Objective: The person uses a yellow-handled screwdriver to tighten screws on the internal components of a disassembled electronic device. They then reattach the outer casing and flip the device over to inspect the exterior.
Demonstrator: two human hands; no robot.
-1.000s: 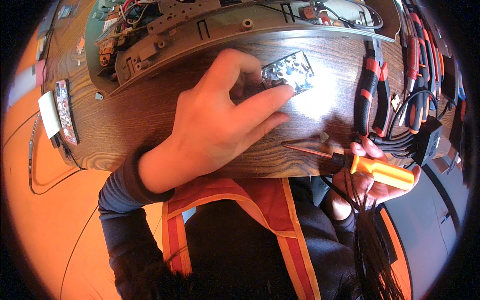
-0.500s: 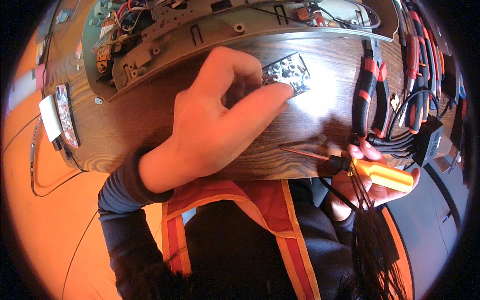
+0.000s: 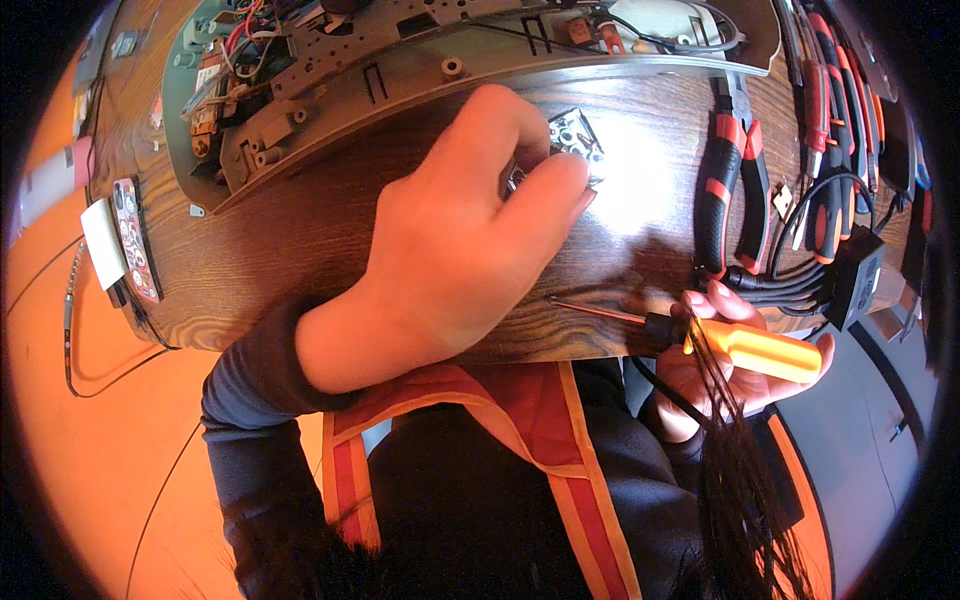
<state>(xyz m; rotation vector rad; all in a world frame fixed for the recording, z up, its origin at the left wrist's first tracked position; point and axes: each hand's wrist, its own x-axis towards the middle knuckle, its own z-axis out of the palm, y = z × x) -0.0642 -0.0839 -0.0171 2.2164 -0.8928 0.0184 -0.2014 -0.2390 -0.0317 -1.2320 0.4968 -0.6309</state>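
A small, flat container of shiny metal pieces (image 3: 575,132), likely screws, lies on the wooden table under bright light. My left hand (image 3: 445,235) reaches over its left part with thumb and fingers curled together. The fingertips are partly hidden, so what they pinch, if anything, does not show. In my right hand (image 3: 685,375), at the table's front edge, is a screwdriver (image 3: 765,352) with a yellow handle. Its thin shaft points left over the tabletop. Dark strands of hair hang across that hand.
An opened grey casing (image 3: 410,105) with wires and boards spans the far side. To the right lie red-and-black pliers (image 3: 722,205), several more hand tools (image 3: 820,125) and a black box (image 3: 856,280) with cables. A patterned phone (image 3: 137,240) rests at the left edge.
My left hand has shifted slightly right and covers more of the small container. The whole view has moved a little; my right hand keeps its hold on the screwdriver.
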